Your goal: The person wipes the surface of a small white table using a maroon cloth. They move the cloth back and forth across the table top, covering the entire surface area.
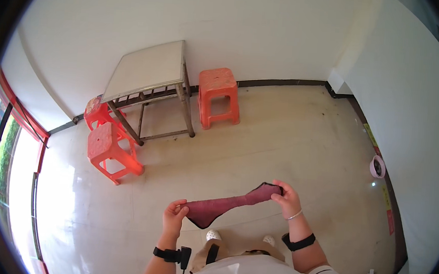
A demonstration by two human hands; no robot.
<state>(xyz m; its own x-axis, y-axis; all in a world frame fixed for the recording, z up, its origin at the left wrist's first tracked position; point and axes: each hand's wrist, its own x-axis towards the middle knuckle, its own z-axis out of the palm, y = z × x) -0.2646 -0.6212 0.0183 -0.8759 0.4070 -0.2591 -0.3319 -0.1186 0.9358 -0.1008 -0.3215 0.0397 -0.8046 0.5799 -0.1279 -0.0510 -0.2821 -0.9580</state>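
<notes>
A maroon cloth with black edging is stretched between my two hands in front of my body, above the floor. It is narrow in the middle and wider toward both ends, and one dark-edged corner hangs down near the left end. My left hand pinches the left end between thumb and fingers. My right hand grips the other end, a little higher and farther from me. Black bands circle both forearms, the left one carrying a small black device. A thin bracelet is on my right wrist.
A light-topped table with a metal frame stands near the far wall. One orange plastic stool is right of it; two more stools stand at its left. A pink bowl lies by the right wall. A bright glass doorway is at left.
</notes>
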